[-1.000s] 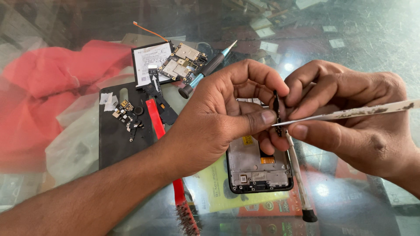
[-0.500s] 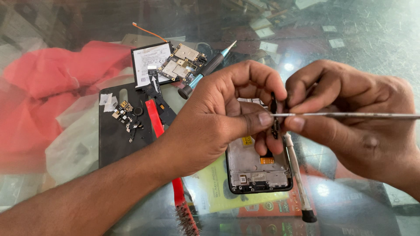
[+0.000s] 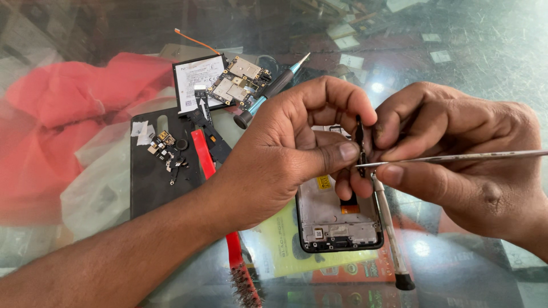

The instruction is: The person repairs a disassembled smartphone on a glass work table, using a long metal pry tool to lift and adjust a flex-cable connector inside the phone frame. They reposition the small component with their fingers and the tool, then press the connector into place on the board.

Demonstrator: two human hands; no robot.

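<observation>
My left hand (image 3: 291, 151) pinches a small thin black part (image 3: 359, 137) between thumb and fingers, above an opened phone frame (image 3: 337, 219) lying on the glass table. My right hand (image 3: 456, 154) holds a slim metal tool (image 3: 456, 158) level, with its tip touching the black part. The two hands meet over the frame's upper end, hiding it.
A black back cover (image 3: 154, 182) with several tiny parts lies left, beside a red brush (image 3: 228, 239). A battery (image 3: 194, 82), a circuit board (image 3: 240, 80) and a screwdriver (image 3: 271, 91) lie behind. A second screwdriver (image 3: 391, 239) lies by the frame. Red cloth (image 3: 68, 97) covers the far left.
The metal tool in my right hand has levelled from a slight upward tilt to horizontal, its tip staying at the black part. My left hand has barely moved.
</observation>
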